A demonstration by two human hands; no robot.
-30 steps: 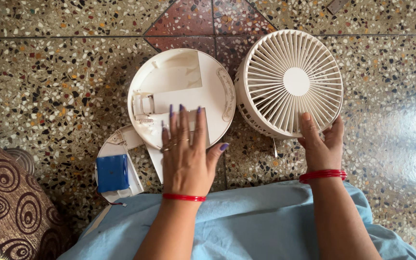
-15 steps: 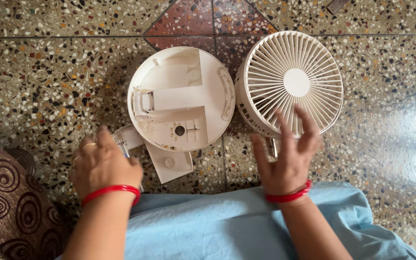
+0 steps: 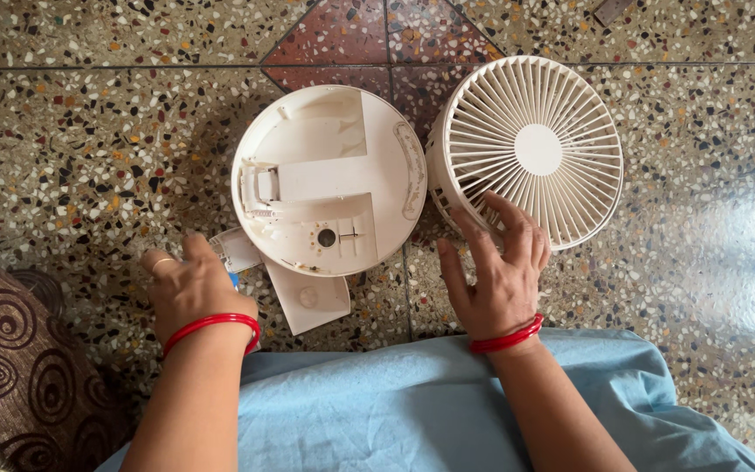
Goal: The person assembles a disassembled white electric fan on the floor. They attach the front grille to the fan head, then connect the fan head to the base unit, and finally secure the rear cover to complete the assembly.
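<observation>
Left hand (image 3: pixel 192 293), grip curled, is covering the small white housing piece with blue block (image 3: pixel 231 262) at lower left; whether it is holding cannot be told. Right hand (image 3: pixel 498 278), fingers spread, is resting on the round cream plastic fan grille (image 3: pixel 530 149). Round cream fan shell (image 3: pixel 329 179) is lying between, on the speckled terrazzo floor (image 3: pixel 89 131). Judged step: gathering parts; the next move calls for a firm hold.

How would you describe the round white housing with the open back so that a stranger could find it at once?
On the speckled floor lie two round white parts side by side. The open round housing is the left one, beside the slatted fan grille; it alone shows flat inner panels and a small dark hole.
</observation>
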